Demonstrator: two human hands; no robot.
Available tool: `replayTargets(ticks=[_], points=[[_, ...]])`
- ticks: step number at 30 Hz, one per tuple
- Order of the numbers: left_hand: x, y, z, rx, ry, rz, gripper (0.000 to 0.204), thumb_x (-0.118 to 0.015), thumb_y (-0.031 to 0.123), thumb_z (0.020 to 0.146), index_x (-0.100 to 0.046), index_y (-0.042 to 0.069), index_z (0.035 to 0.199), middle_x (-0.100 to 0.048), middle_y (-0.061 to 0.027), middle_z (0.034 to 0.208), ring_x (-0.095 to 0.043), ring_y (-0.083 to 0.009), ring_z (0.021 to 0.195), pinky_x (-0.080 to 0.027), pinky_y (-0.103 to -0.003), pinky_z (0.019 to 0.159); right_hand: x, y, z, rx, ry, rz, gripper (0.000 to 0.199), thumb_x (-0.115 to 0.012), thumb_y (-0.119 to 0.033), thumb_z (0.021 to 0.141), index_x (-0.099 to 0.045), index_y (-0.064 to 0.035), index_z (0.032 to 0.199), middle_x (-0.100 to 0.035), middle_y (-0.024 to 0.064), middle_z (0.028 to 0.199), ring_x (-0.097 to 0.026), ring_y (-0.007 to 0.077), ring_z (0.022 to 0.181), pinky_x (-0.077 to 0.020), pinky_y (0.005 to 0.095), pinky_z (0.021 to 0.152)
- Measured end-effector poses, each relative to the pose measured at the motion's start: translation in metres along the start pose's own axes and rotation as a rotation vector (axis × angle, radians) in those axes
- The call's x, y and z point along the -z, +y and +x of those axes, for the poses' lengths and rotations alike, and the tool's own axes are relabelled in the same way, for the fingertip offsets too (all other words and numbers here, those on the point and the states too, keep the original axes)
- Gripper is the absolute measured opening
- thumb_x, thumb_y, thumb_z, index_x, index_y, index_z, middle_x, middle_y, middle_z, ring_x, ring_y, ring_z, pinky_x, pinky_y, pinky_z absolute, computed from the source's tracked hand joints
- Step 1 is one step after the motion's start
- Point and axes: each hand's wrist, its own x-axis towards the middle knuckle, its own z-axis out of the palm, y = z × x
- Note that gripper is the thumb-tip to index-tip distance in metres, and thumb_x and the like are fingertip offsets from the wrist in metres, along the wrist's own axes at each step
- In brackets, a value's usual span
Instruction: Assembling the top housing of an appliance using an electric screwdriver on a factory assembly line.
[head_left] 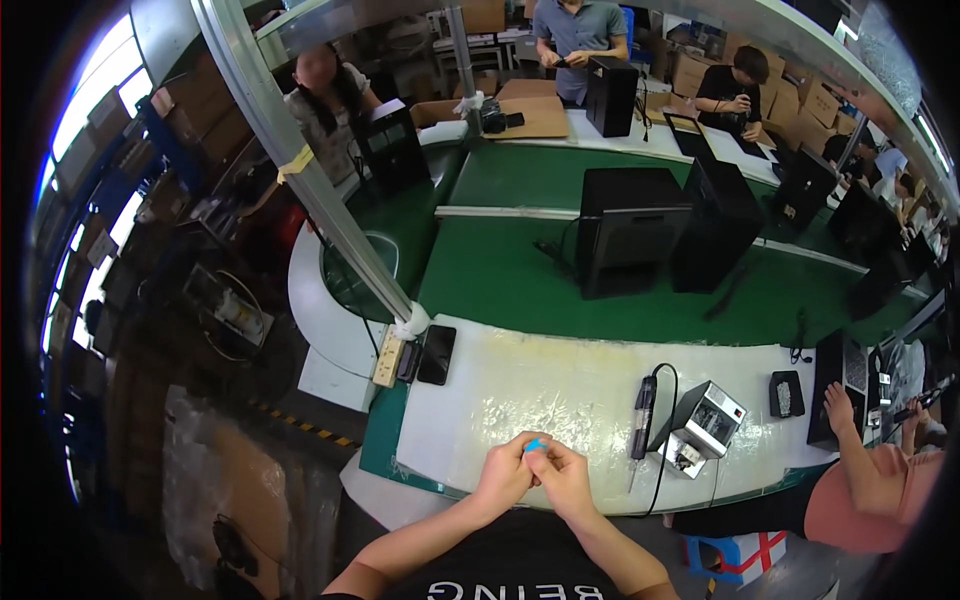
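Observation:
Close to my body, at the front edge of the white worktop [490,400], my left hand [505,472] and my right hand [562,474] meet with fingers curled. Between their fingertips shows a small bright blue piece [535,444], too small and too covered to name. Both hands appear to pinch it. To their right lies a black electric screwdriver [643,415] with a cable. Beside that, an opened silver metal box [712,420] stands tilted, its inner parts showing.
A black phone [437,355] and a power strip [388,360] lie at the worktop's left end, by a metal post [345,230]. A black tray of small parts [786,394] sits at right, near a co-worker's hand [840,408]. Black computer cases [635,235] stand on the green conveyor [490,270].

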Motion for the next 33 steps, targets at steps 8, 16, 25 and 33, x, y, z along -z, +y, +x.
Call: replayTargets(ticks=[8, 16, 25, 33], points=[[0.004, 0.005, 0.003, -0.045, -0.006, 0.127, 0.018, -0.052, 0.014, 0.094, -0.063, 0.002, 0.101, -0.061, -0.0117, 0.058, -0.062, -0.0173, 0.051, -0.047, -0.031, 0.048, 0.003, 0.003, 0.004, -0.030, -0.019, 0.012, 0.022, -0.062, -0.019, 0.093, -0.062, 0.0017, 0.099, -0.058, 0.0001, 0.072, -0.054, 0.0049, 0.061, -0.0456, 0.0203, 0.054], [0.007, 0.001, 0.008, -0.062, -0.022, 0.187, 0.018, -0.050, 0.013, 0.095, -0.062, 0.000, 0.097, -0.060, -0.0124, 0.060, -0.061, -0.0164, 0.053, -0.046, -0.031, 0.049, 0.001, 0.005, 0.007, -0.067, 0.025, -0.043, 0.021, -0.062, -0.019, 0.092, -0.062, 0.0009, 0.099, -0.060, 0.0005, 0.074, -0.054, 0.0049, 0.060, -0.0452, 0.0203, 0.053], [0.035, -0.099, 0.031, 0.005, 0.175, -0.063, 0.025, -0.040, 0.002, 0.093, -0.063, -0.003, 0.100, -0.068, -0.0128, 0.089, -0.067, -0.0186, 0.078, -0.053, -0.030, 0.067, 0.033, 0.014, 0.208, -0.046, 0.006, -0.705, 0.040, -0.051, -0.022, 0.093, -0.046, 0.0041, 0.122, -0.065, 0.0137, 0.082, -0.061, 0.0203, 0.053, -0.0497, 0.0329, 0.051], [0.055, -0.156, -0.015, 0.304, 0.124, 0.203, 0.018, -0.048, 0.002, 0.083, -0.065, 0.001, 0.088, -0.065, -0.0166, 0.074, -0.066, -0.0286, 0.068, -0.051, -0.039, 0.066, -0.001, -0.102, 0.478, 0.284, 0.116, -1.927, 0.077, -0.053, -0.008, 0.079, -0.016, 0.0091, 0.143, -0.012, 0.0293, 0.151, -0.051, 0.0443, 0.117, -0.0448, 0.0433, 0.099]])
